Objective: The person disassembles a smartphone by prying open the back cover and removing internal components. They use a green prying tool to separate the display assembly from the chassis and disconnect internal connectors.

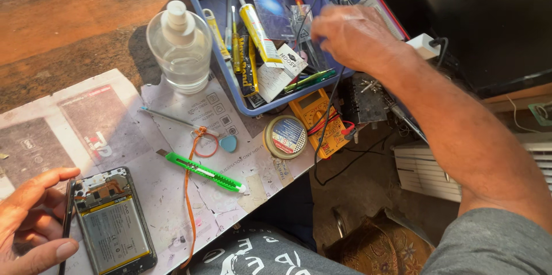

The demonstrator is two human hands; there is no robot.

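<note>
Clear pump bottle [179, 51]: far left of centre, just left of the tray.
Green utility knife [202, 172]: centre, lying on the paper sheet [172, 183].
Round tin [285, 136]: right of the knife, at the table edge.
Yellow multimeter [317, 121]: just right of the tin.
Orange cord [190, 206]: crossing the paper, near side.

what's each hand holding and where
Left hand grips a thin black panel by its edge beside the opened phone. Right hand reaches into the blue tray; hold unclear.

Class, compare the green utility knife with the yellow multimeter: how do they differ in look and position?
The green utility knife is slim and lies on the printed paper sheet; the yellow multimeter is broad and boxy, at the table's edge with wires across it. Neither is in a hand.
</note>
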